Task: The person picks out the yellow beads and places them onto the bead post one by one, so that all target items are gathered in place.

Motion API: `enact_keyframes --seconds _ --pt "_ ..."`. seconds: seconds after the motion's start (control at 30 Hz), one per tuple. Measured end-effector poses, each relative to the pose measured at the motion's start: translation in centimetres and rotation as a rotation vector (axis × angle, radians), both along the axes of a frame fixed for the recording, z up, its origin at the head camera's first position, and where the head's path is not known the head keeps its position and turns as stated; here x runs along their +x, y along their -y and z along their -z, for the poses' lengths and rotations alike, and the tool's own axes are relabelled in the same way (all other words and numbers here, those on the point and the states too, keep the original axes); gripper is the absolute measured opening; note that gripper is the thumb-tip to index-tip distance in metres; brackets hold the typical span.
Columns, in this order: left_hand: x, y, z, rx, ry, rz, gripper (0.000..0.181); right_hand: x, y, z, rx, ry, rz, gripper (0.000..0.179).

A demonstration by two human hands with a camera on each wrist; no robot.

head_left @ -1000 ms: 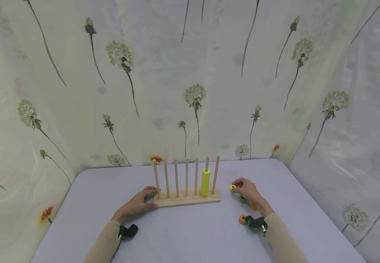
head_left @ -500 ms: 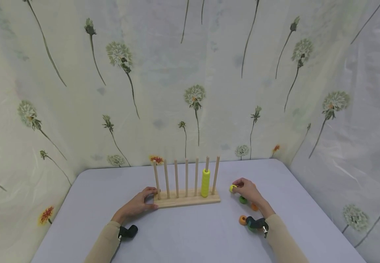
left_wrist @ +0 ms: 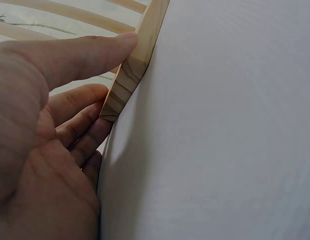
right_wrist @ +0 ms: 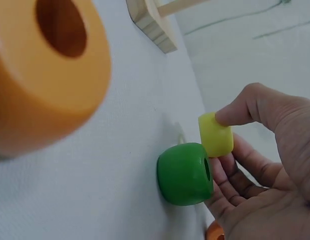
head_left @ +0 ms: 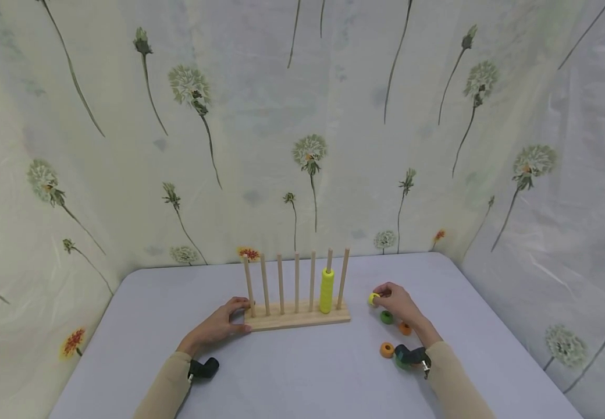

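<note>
A wooden peg rack (head_left: 297,320) with a row of upright pegs stands on the table. Stacked yellow beads (head_left: 326,291) fill most of the second peg from the right. My left hand (head_left: 217,326) grips the left end of its base, the thumb on the front edge and the fingers behind, as the left wrist view also shows. To the right of the rack, my right hand (head_left: 399,305) pinches a single yellow bead (right_wrist: 215,135) between thumb and fingers. Just beside that bead in the right wrist view, a green bead (right_wrist: 181,175) rests on the table.
Orange beads, one near the right forearm (head_left: 405,329) and one closer to me (head_left: 387,350), lie on the white table (head_left: 302,378). Another green bead (head_left: 402,363) is partly hidden under the right wrist camera (head_left: 409,354). A flowered curtain (head_left: 260,145) encloses the table's back and sides.
My right hand has shifted slightly to the right with the yellow bead, uncovering more of the orange beads. The left hand and the rack stay in place.
</note>
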State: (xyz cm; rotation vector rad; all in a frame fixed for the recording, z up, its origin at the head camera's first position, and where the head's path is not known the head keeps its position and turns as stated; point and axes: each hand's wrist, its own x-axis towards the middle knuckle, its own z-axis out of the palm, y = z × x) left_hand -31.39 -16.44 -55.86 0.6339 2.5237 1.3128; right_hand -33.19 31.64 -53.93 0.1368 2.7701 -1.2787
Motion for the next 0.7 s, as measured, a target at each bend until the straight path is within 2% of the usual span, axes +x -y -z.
enact_keyframes --seconds 0.43,0.7 --pt "0.1 0.1 0.0 0.002 -0.007 0.009 0.069 1.3 0.4 -2.0 0.021 -0.064 -0.044 0.032" --pt "0.0 0.1 0.1 -0.013 -0.024 0.014 0.067 1.7 0.1 -2.3 -0.003 -0.045 -0.1 0.031"
